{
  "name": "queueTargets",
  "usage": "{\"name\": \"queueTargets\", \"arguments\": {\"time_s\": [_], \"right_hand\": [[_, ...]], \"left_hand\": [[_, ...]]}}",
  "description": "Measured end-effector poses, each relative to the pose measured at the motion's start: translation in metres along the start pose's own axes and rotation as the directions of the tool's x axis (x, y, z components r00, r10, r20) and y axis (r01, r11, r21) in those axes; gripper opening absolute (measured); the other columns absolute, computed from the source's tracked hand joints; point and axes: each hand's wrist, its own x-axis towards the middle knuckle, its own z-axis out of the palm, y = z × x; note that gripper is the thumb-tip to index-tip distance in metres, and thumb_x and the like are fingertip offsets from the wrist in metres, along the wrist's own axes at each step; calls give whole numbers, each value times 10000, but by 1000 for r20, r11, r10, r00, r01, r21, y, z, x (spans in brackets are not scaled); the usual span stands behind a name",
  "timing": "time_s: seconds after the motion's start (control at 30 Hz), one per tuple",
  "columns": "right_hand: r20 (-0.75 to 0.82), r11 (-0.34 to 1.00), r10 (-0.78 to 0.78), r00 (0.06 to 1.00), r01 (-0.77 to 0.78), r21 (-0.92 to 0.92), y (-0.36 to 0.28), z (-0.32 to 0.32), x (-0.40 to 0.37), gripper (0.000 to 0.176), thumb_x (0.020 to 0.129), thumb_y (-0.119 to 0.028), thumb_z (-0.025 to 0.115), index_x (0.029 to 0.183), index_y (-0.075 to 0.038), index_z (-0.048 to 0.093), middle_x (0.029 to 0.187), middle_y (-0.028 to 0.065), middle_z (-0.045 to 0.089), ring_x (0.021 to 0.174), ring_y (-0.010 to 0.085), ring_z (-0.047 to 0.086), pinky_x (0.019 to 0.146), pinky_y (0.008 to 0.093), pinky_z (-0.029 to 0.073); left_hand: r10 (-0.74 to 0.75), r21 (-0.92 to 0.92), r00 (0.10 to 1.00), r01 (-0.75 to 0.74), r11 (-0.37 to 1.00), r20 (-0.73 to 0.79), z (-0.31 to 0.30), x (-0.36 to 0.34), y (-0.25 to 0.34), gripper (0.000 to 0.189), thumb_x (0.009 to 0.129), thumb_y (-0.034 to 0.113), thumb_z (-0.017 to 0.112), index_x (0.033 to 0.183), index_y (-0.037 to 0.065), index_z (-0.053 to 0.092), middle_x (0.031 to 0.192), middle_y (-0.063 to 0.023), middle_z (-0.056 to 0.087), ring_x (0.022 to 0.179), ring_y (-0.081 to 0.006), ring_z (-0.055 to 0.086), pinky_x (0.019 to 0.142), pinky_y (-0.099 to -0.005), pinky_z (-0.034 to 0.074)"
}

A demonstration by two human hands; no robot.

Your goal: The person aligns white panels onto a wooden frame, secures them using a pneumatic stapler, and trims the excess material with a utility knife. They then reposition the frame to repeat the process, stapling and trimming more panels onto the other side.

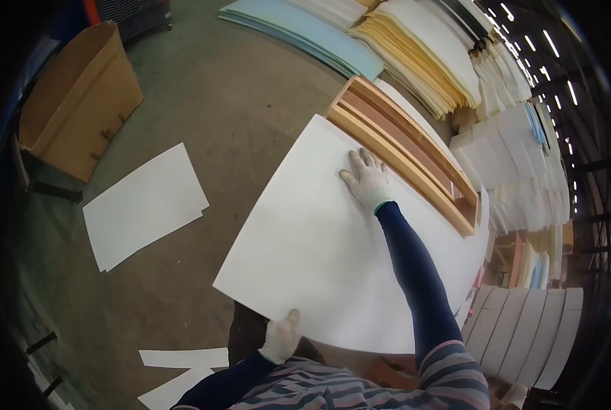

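A large white sheet [298, 219], perhaps foam or board, lies in front of my body. My right hand [368, 179], in a pale work glove, rests flat on it with the fingers spread. Just beyond those fingers a long wooden frame [401, 160] with a slotted opening lies on top of the sheet. At the near edge my left hand [281, 338], gloved too, grips the sheet with the thumb on top; its other fingers are hidden underneath.
A cut white piece [145, 208] lies on the floor at left, and white strips [186, 358] lie nearer. An open cardboard box [87, 102] stands at upper left. Blue sheets [305, 34], yellowish sheets [414, 61] and white stacks [514, 164] line the back and right.
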Motion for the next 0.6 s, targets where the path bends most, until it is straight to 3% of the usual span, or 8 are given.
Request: {"name": "queueTargets", "arguments": {"time_s": [0.07, 0.13, 0.17, 0.23, 0.27, 0.3, 0.37, 0.6], "right_hand": [[-74, 999, 15, 997, -12, 32, 10, -1, -8, 671, 971, -518, 576, 1500, -116, 479, 1584, 209, 395, 1486, 399, 315, 1214, 557, 226], [-97, 991, 108, 989, -100, 85, 29, -4, -41, 658, 984, -516, 556, 1502, -119, 477, 1583, 213, 394, 1492, 394, 311, 1214, 559, 232], [-102, 986, 153, 983, -145, 83, 41, -4, -63, 658, 984, -516, 556, 1502, -119, 477, 1583, 213, 394, 1492, 394, 311, 1214, 559, 232], [-55, 981, 193, 980, -190, 49, 54, 0, -87, 642, 989, -502, 552, 1506, -130, 477, 1580, 214, 398, 1495, 389, 309, 1220, 553, 227], [-51, 974, 224, 973, -222, 47, 55, -1, -92, 638, 986, -500, 557, 1507, -139, 481, 1581, 207, 400, 1498, 388, 306, 1224, 552, 220], [-51, 971, 239, 970, -237, 28, 54, -4, -94, 642, 985, -500, 558, 1507, -136, 481, 1584, 203, 398, 1500, 387, 303, 1225, 552, 218], [-45, 968, 249, 967, -249, 16, 49, -7, -93, 644, 975, -485, 580, 1498, -120, 487, 1585, 200, 397, 1496, 390, 307, 1224, 551, 225], [-128, 988, -46, 991, 64, 142, 17, 2, -32, 653, 956, -482, 618, 1479, -110, 498, 1582, 206, 396, 1480, 398, 329, 1210, 535, 258]], "left_hand": [[-35, -146, 999, 40, 989, 35, -10, 0, -7, 191, 904, 33, 571, 1036, -56, 677, 982, -269, 707, 957, -453, 685, 853, -458, 543], [41, 134, 991, -59, 989, 131, -20, 1, 14, 216, 904, 59, 573, 1050, -63, 674, 978, -274, 703, 954, -476, 678, 836, -474, 548], [-55, 66, 986, 45, 997, 159, -10, -2, 7, 232, 923, 75, 559, 1067, -69, 670, 979, -281, 699, 945, -485, 676, 828, -478, 550], [-38, 96, 978, 19, 995, 203, 6, 0, 7, 391, 1114, 189, 389, 1135, -113, 637, 1071, -205, 712, 1027, -263, 683, 930, -349, 514], [-28, 60, 985, 18, 998, 172, 11, 6, 9, 407, 1120, 203, 387, 1131, -112, 644, 1073, -202, 714, 1022, -251, 682, 923, -341, 519], [-32, 56, 987, 23, 998, 155, 15, 8, -2, 407, 1120, 203, 387, 1131, -112, 644, 1073, -202, 714, 1022, -251, 682, 923, -341, 519], [-56, -55, 990, 63, 997, 129, 17, 10, -27, 275, 1020, 149, 530, 1090, -76, 672, 985, -281, 701, 942, -459, 679, 844, -454, 543], [-125, 101, 986, 114, 988, 107, 28, 2, -23, 209, 956, 72, 579, 1070, -73, 678, 930, -276, 686, 887, -426, 687, 765, -450, 545]]}}
